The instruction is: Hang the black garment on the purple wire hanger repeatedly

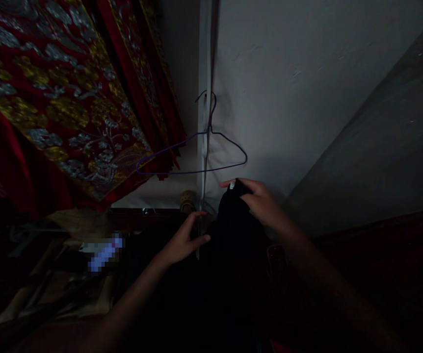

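Note:
A black garment hangs in front of me in a dim room. My right hand is closed on its top edge, where a small white tag shows. My left hand rests against the garment's left side with fingers curled on the cloth. A purple wire hanger hangs bare just above both hands, hooked on a vertical strip at the wall's corner.
A red curtain with gold and silver embroidery fills the upper left. A grey wall is behind the hanger. Dark cluttered items and papers lie at lower left. A small round knob sits below the hanger.

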`<state>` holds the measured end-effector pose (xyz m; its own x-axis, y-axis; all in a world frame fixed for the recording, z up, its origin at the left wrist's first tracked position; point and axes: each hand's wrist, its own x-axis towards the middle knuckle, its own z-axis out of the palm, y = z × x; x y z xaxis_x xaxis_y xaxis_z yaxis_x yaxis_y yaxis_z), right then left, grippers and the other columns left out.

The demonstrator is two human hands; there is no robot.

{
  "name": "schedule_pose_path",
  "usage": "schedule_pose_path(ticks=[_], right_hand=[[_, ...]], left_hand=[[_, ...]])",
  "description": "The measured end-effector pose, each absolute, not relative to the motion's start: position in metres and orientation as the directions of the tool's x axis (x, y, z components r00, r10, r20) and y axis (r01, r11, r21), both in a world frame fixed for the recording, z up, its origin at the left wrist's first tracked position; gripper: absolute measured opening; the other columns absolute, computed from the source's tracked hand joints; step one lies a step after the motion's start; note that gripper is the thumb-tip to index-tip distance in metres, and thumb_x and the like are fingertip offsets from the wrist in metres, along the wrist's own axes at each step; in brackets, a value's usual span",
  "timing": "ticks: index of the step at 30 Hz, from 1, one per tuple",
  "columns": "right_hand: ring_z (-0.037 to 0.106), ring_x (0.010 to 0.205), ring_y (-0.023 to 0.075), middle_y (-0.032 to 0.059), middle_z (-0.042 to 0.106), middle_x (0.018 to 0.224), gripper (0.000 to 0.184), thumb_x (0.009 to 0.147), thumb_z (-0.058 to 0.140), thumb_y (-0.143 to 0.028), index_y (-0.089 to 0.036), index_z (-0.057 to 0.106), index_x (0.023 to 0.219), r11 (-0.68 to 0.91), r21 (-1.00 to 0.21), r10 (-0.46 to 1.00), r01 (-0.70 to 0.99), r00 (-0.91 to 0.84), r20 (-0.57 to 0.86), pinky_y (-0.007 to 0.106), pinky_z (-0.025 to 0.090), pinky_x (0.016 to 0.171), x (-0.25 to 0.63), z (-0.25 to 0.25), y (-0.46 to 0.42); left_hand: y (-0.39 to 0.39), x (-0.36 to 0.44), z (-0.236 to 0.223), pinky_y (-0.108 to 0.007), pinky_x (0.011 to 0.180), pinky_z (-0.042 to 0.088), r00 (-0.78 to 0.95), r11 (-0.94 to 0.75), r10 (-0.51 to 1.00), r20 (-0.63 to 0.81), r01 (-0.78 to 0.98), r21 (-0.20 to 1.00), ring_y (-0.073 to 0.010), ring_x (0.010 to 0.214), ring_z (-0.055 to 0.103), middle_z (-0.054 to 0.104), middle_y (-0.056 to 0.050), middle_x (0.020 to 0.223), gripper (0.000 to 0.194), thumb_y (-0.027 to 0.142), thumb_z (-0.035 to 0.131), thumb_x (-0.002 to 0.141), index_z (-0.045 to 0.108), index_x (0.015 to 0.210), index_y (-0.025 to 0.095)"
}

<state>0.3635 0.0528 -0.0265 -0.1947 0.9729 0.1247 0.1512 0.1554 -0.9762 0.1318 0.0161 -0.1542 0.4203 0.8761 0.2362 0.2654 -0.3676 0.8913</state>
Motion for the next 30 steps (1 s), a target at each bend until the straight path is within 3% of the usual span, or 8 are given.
schedule_pose_path(ticks=[3,5,7,12,17,21,24,30], right_hand=[[0.056,0.058,0.0143,0.0004,0.066,0.07,0.04,0.063,0.055,-0.021,-0.018,0.076,0.097,0.041,-0.998,0.971,0.044,-0.237,0.03,0.023,0.042,0.052,0.35,-0.033,0.046],[0.056,0.057,0.0144,0.0013,0.066,0.068,0.036,0.063,0.057,-0.022,-0.017,0.076,0.093,-0.019,-0.999,0.965,0.031,-0.262,-0.027,0.024,0.043,0.052,0.35,-0.035,0.048],[0.056,0.056,0.0145,0.0009,0.065,0.064,0.032,0.065,0.057,-0.023,-0.017,0.076,0.091,-0.001,-0.997,0.962,0.076,-0.272,-0.022,0.024,0.044,0.053,0.359,-0.036,0.057],[0.064,0.076,0.0207,0.0022,0.072,0.079,0.029,0.062,0.06,-0.025,-0.018,0.075,0.086,0.314,-0.929,0.948,0.194,-0.112,0.297,0.03,0.051,0.07,0.382,-0.048,0.111],[0.067,0.095,0.0225,0.0039,0.076,0.096,0.034,0.075,0.055,-0.032,-0.02,0.074,0.101,0.427,-0.868,0.904,0.253,-0.092,0.417,0.033,0.051,0.087,0.35,-0.07,0.159],[0.064,0.079,0.0215,0.0029,0.072,0.076,0.016,0.076,0.056,-0.032,-0.021,0.067,0.074,0.401,-0.847,0.911,0.348,-0.054,0.409,0.03,0.049,0.074,0.33,-0.082,0.175],[0.054,0.063,0.0183,-0.0001,0.058,0.058,0.02,0.073,0.057,-0.034,-0.021,0.056,0.058,0.376,-0.841,0.909,0.389,0.025,0.417,0.028,0.04,0.06,0.346,-0.084,0.176],[0.043,0.056,0.0136,-0.0028,0.045,0.054,0.028,0.07,0.062,-0.04,-0.021,0.051,0.053,0.369,-0.804,0.889,0.466,0.075,0.452,0.026,0.029,0.052,0.401,-0.069,0.151]], left_hand=[[0.016,0.15,-0.169,-0.04,0.108,0.044,0.49,-0.357,0.85,0.195,0.263,0.896,-0.028,0.124,0.058,0.061,-0.012,0.137,0.056,0.038,0.074,0.087,0.056,0.137,0.021],[0.016,0.155,-0.181,-0.036,0.098,0.05,0.551,-0.355,0.824,0.133,0.32,0.879,-0.0257,0.107,0.066,0.072,-0.01,0.117,0.034,0.041,0.068,0.091,0.069,0.116,0.018],[0.017,0.15,-0.188,-0.032,0.084,0.052,0.568,-0.342,0.82,0.071,0.386,0.856,-0.0223,0.087,0.069,0.075,-0.007,0.096,0.03,0.044,0.062,0.095,0.073,0.097,0.017],[0.022,0.11,-0.164,-0.03,0.068,0.05,0.418,-0.281,0.907,0.049,0.514,0.811,-0.0221,0.075,0.068,0.076,-0.006,0.085,0.04,0.054,0.06,0.094,0.073,0.086,0.017],[0.013,0.09,-0.117,-0.028,0.066,0.049,0.405,-0.339,0.908,0.109,0.557,0.758,-0.0208,0.073,0.069,0.076,-0.005,0.083,0.04,0.054,0.06,0.095,0.073,0.085,0.018],[0.01,0.079,-0.105,-0.03,0.067,0.048,0.428,-0.419,0.895,0.129,0.702,0.576,-0.0225,0.073,0.068,0.074,-0.008,0.079,0.04,0.054,0.059,0.095,0.071,0.079,0.019],[0.018,0.058,-0.107,-0.032,0.074,0.049,0.429,-0.4,0.903,0.038,0.803,0.44,-0.0257,0.081,0.071,0.077,-0.01,0.088,0.035,0.047,0.053,0.098,0.074,0.088,0.021],[0.049,0.018,-0.091,-0.038,0.086,0.052,0.269,-0.231,0.962,-0.045,0.891,0.392,-0.029,0.091,0.074,0.079,-0.01,0.095,0.03,0.039,0.049,0.097,0.076,0.094,0.024]])
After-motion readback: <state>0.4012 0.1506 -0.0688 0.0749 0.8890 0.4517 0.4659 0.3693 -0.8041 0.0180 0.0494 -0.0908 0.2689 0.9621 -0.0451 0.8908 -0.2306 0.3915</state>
